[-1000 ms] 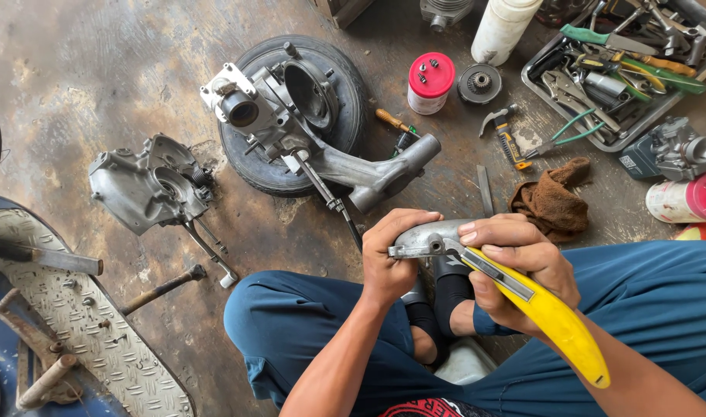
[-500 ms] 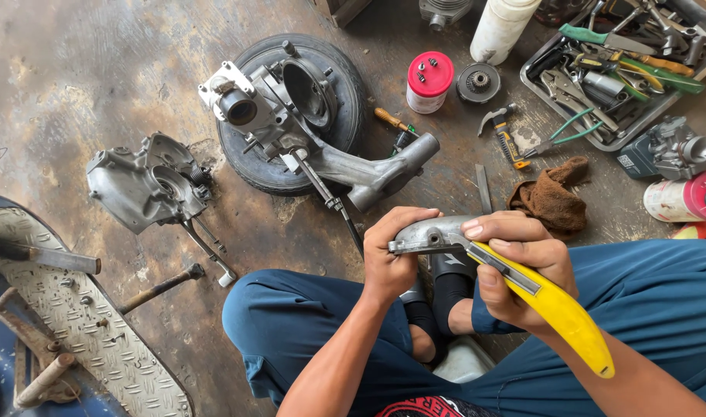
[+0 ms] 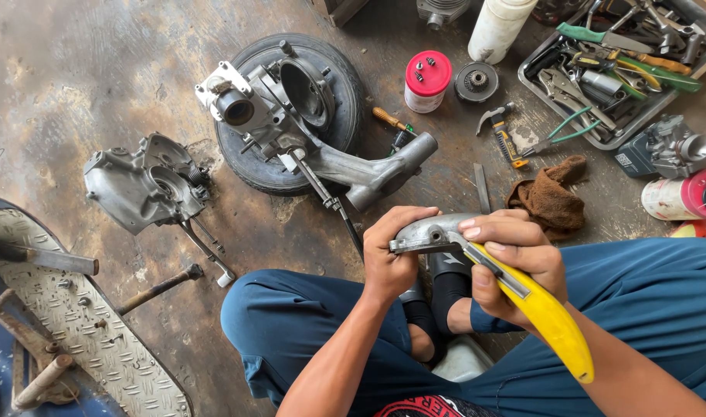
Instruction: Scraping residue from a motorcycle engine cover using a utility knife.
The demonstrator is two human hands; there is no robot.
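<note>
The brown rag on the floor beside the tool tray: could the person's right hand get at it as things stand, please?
Probably not straight away. The brown rag lies uncovered just beyond the right hand, with bare floor between, but that hand grips a yellow-handled knife against the metal part held by the left hand.

The left hand [image 3: 392, 259] is curled closed from the left, thumb uppermost, its forearm angled up from below. The right hand [image 3: 515, 266] is closed opposite it, fingers [image 3: 488, 232] folded over the top, just beside the left's.

Repair workshop: tool tray [image 3: 550, 96], engine parts [image 3: 291, 116]
</note>
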